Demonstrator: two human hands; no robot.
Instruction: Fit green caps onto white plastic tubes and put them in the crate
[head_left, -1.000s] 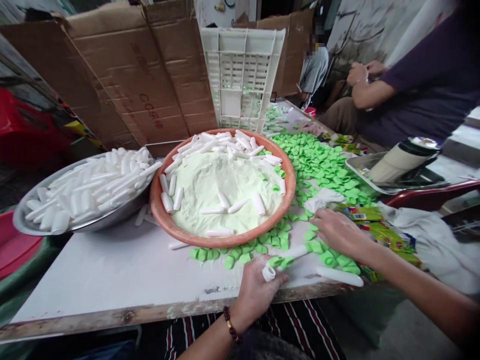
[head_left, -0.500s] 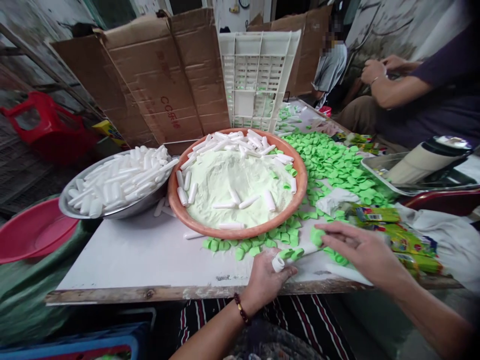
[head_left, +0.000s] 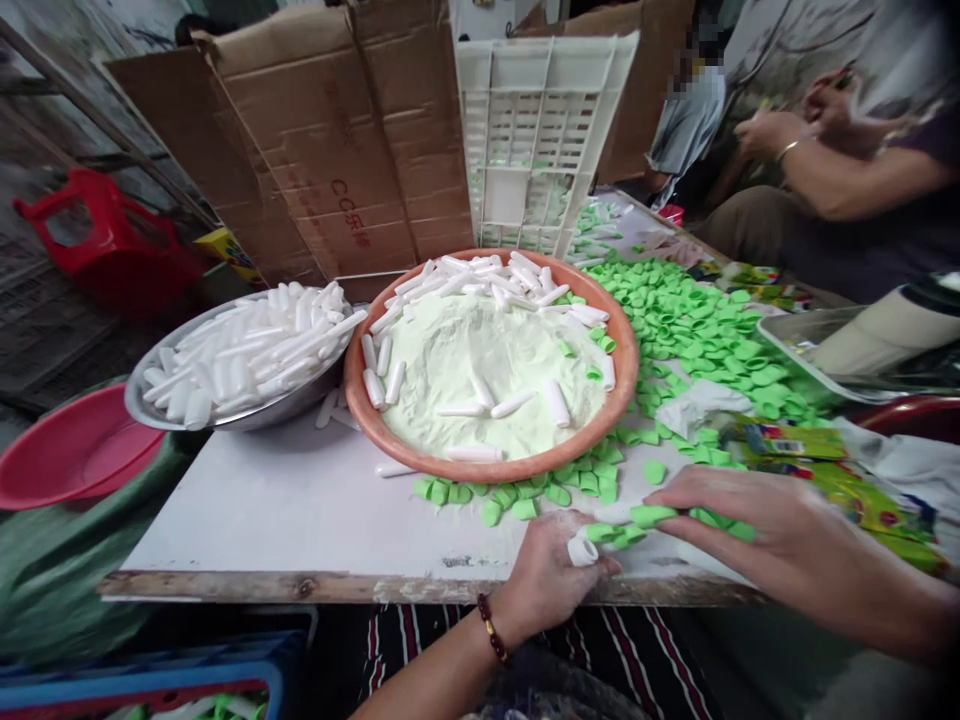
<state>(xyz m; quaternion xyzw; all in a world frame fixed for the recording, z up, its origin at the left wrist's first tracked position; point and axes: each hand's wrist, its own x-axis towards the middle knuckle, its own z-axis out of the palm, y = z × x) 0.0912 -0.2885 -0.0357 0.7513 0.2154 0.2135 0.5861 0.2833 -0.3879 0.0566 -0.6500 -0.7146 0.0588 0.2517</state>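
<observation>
My left hand (head_left: 546, 572) is closed around a white plastic tube (head_left: 582, 549), its open round end facing up, by the table's front edge. Between the thumb and fingers of my right hand (head_left: 780, 535) is a small green cap (head_left: 651, 516), to the right of the tube and apart from it. A few loose green caps (head_left: 609, 534) lie between the two hands. Just beyond them stands a wide orange-brown basin (head_left: 480, 468) of pale powder (head_left: 442, 350), with white tubes (head_left: 514, 404) and some green caps in it.
A metal bowl (head_left: 259, 418) heaped with white tubes stands left. Many green caps (head_left: 690, 320) cover the table's right side, near yellow-green packets (head_left: 795, 441) and a tray (head_left: 795, 350). Cardboard (head_left: 300, 150) and a white crate (head_left: 540, 120) stand behind. A co-worker's hands (head_left: 780, 130) are at upper right.
My right hand has turned and lowered slightly, the green cap now held lengthwise in its fingertips. My left hand keeps its hold on the tube. The camera view has shifted a little.
</observation>
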